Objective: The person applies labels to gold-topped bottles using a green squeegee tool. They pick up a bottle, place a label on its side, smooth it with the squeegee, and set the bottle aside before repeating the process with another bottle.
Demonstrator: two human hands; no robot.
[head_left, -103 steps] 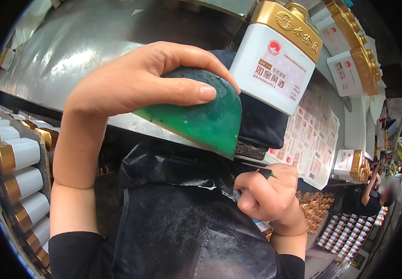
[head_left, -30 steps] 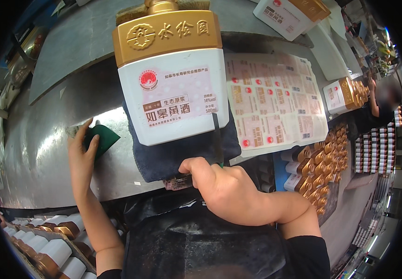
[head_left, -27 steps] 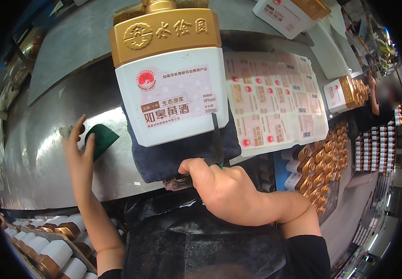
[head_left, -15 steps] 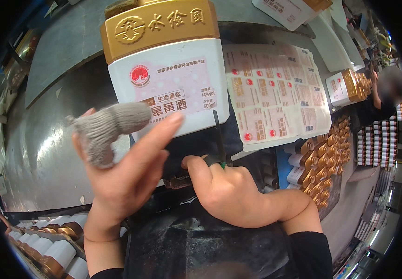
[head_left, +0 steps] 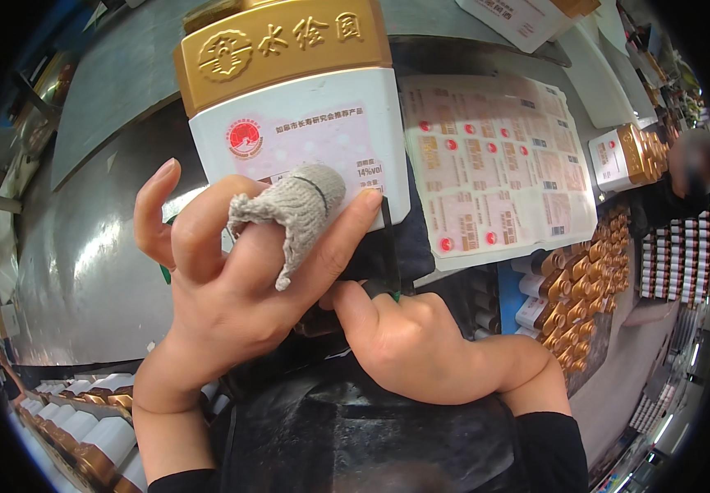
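A white bottle [head_left: 310,107] with a gold shoulder lies face up in front of me, a pale pink printed label [head_left: 297,152] on its face. Over the label's lower part reaches my left hand [head_left: 244,275], its fingers apart. A grey knitted finger cover [head_left: 314,193] on one finger lies over the print, and the thumb touches the bottle near its lower right edge. Just below the bottle, my right hand [head_left: 408,345] is closed around a thin dark blade-like tool [head_left: 390,255], whose tip points toward the bottle. Its exact kind cannot be made out.
A sheet of printed labels [head_left: 494,172] lies right of the bottle. Beyond it stand many gold-topped bottles [head_left: 572,300], and a person [head_left: 659,218] works at far right. More bottles [head_left: 100,444] stand at lower left, beside the metal table [head_left: 75,279].
My left hand has swung right across the bottle's lower face, bringing the covered finger over the label and the thumb to the lower right edge. My right hand keeps its grip almost unmoved.
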